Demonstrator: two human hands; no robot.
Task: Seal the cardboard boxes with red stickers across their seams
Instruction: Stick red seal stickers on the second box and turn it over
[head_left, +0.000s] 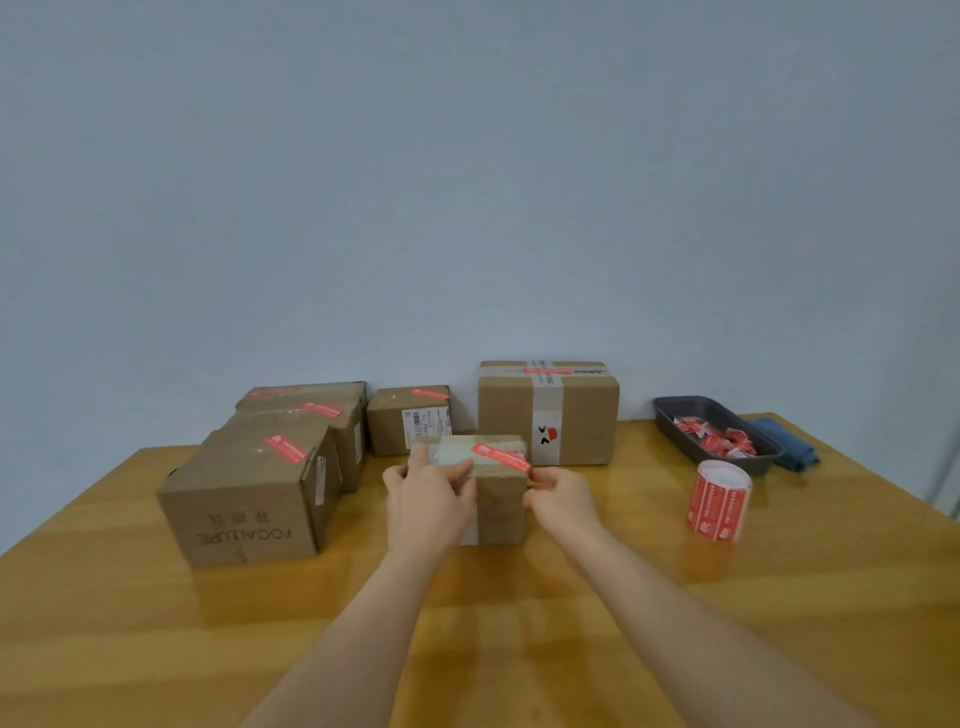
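Both forearms reach in over the counter (519, 623) to the small box (498, 499) at its middle. Left hand (428, 501) is curled around the box's near-left top edge, steadying it. Right hand (558, 501) pinches the near end of the red sticker (501, 457). I'd say we're mid-stick: next is pressing that end down over the edge. Sticker's long axis runs diagonally, far-left to near-right, across the taped top.
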